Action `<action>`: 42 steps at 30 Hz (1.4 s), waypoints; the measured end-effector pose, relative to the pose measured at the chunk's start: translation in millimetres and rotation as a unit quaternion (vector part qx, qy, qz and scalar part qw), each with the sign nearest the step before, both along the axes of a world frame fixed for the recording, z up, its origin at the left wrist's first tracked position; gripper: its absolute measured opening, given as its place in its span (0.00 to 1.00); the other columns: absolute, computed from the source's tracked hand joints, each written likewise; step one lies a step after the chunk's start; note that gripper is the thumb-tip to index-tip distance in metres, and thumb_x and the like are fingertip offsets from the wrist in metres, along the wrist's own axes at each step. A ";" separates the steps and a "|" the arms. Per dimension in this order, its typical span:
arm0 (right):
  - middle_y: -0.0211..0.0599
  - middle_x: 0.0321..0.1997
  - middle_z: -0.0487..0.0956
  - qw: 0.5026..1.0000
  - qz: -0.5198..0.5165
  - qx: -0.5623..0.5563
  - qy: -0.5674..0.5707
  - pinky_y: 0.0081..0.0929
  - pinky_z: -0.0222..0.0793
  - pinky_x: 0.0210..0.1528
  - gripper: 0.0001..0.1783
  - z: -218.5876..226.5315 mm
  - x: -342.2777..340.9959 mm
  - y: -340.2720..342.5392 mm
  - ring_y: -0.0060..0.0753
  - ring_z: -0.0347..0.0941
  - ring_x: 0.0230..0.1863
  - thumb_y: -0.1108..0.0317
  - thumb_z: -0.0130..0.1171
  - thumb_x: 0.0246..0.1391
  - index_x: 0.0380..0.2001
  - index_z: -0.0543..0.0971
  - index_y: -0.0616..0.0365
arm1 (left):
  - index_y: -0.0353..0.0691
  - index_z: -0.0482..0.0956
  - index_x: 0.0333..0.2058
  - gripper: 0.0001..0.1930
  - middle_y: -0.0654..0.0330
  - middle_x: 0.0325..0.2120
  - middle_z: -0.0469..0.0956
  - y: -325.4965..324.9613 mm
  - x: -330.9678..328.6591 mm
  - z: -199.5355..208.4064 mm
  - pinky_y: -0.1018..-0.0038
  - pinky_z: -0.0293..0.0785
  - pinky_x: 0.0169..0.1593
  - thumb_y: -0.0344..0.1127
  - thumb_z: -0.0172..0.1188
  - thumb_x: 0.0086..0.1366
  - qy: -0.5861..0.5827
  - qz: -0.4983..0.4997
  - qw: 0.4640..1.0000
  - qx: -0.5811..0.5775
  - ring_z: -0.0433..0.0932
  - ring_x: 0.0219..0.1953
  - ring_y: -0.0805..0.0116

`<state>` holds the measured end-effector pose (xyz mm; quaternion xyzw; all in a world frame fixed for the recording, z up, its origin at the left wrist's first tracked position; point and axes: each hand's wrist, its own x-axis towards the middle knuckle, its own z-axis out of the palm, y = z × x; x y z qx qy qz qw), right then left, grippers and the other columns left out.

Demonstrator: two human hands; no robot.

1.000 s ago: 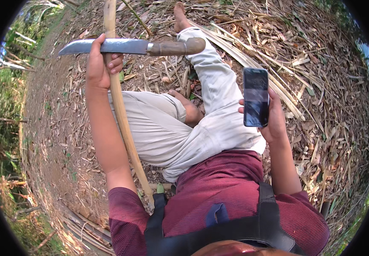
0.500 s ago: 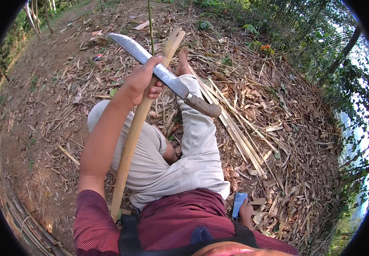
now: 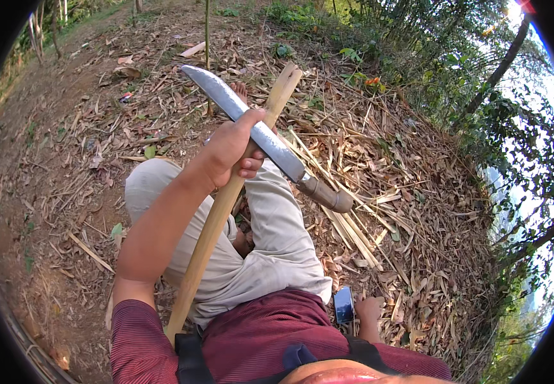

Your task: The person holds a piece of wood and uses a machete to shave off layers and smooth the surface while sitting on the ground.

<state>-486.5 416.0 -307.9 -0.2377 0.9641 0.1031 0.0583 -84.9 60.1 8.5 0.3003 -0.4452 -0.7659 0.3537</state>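
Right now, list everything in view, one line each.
Bamboo pole: one, tan, slanting across the lap, gripped with the knife.
Knife: one, grey blade, brown handle lower right, lying across the pole.
Phone: one, dark, on the litter by the right hip.
Bamboo strips: many, pale, scattered right of the legs.
Dry leaves: many, brown, covering the ground.
Trees: several, green, along the right.
Trousers: light grey; shirt: maroon.
Left hand: clasps pole and blade.
Right hand: on the ground beside the phone.

We see a tan bamboo stick [image 3: 225, 205], a grey blade [image 3: 245, 118] (brown handle), beige trousers [image 3: 270, 249], and a maroon striped shirt [image 3: 257, 333].
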 end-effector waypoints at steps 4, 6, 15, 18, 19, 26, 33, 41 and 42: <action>0.44 0.33 0.82 0.887 0.146 -0.430 -0.085 0.39 0.73 0.41 0.19 131.6 41.9 -110.4 0.41 0.79 0.36 0.55 0.54 0.64 0.39 0.80 0.62 | 0.41 0.74 0.35 0.20 0.68 0.14 0.63 11.7 -4.8 10.9 0.79 0.54 0.13 0.53 0.46 0.71 0.000 -0.013 1.000 0.023 0.57 0.09 0.81; 0.43 0.32 0.80 0.764 0.265 -0.584 -0.068 0.32 0.73 0.40 0.16 212.4 79.2 -155.5 0.36 0.77 0.35 0.59 0.55 0.65 0.39 0.79 0.63 | 0.40 0.74 0.36 0.20 0.68 0.14 0.64 19.6 -12.6 16.8 0.79 0.54 0.13 0.53 0.46 0.71 0.003 -0.013 1.000 0.015 0.57 0.10 0.81; 0.43 0.38 0.78 0.696 0.641 -0.324 0.019 0.37 0.72 0.42 0.40 356.4 195.1 -188.1 0.44 0.78 0.38 0.60 0.67 0.50 0.63 0.64 0.63 | 0.38 0.74 0.40 0.22 0.66 0.15 0.65 60.4 -20.3 38.6 0.81 0.54 0.13 0.53 0.45 0.72 0.048 -0.051 0.997 0.027 0.59 0.10 0.80; 0.43 0.37 0.79 0.706 0.635 -0.315 0.009 0.38 0.73 0.37 0.37 371.6 187.0 -180.8 0.45 0.79 0.35 0.69 0.65 0.46 0.62 0.66 0.61 | 0.39 0.74 0.40 0.24 0.66 0.16 0.64 71.4 -22.8 51.6 0.80 0.55 0.14 0.58 0.44 0.71 0.059 -0.082 0.995 0.012 0.59 0.10 0.79; 0.42 0.37 0.80 0.711 0.628 -0.314 0.033 0.37 0.73 0.37 0.38 381.3 186.4 -178.3 0.44 0.80 0.35 0.71 0.64 0.44 0.62 0.67 0.58 | 0.40 0.73 0.40 0.25 0.66 0.16 0.64 73.7 -22.5 52.3 0.80 0.56 0.15 0.60 0.45 0.71 0.065 -0.094 0.993 0.014 0.59 0.11 0.79; 0.35 0.31 0.81 0.709 0.610 -0.340 0.095 0.36 0.69 0.31 0.23 398.0 132.9 -207.6 0.42 0.79 0.30 0.71 0.63 0.37 0.43 0.77 0.52 | 0.40 0.71 0.42 0.27 0.67 0.16 0.65 88.6 -49.8 54.0 0.83 0.58 0.14 0.63 0.48 0.69 0.057 -0.103 0.992 -0.046 0.59 0.10 0.82; 0.42 0.31 0.78 0.616 0.635 -0.452 0.111 0.41 0.67 0.40 0.19 351.7 75.5 -266.8 0.50 0.76 0.35 0.74 0.60 0.35 0.37 0.76 0.59 | 0.35 0.71 0.45 0.15 0.64 0.20 0.67 70.0 -107.5 26.7 0.82 0.61 0.16 0.40 0.50 0.68 -0.007 -0.109 0.992 -0.069 0.63 0.13 0.80; 0.44 0.30 0.80 0.683 0.561 -0.467 0.002 0.45 0.72 0.40 0.16 294.8 60.4 -267.1 0.52 0.78 0.36 0.72 0.61 0.35 0.33 0.76 0.60 | 0.36 0.71 0.45 0.17 0.64 0.20 0.66 58.6 -139.2 -21.1 0.83 0.56 0.14 0.46 0.49 0.71 0.042 -0.139 0.989 0.011 0.60 0.11 0.80; 0.43 0.26 0.80 0.713 0.551 -0.433 -0.023 0.46 0.72 0.35 0.14 291.8 55.0 -262.1 0.51 0.79 0.31 0.69 0.62 0.35 0.31 0.77 0.59 | 0.37 0.71 0.45 0.16 0.63 0.20 0.66 60.4 -145.6 -25.9 0.83 0.55 0.14 0.46 0.49 0.72 0.039 -0.137 0.990 0.023 0.60 0.11 0.80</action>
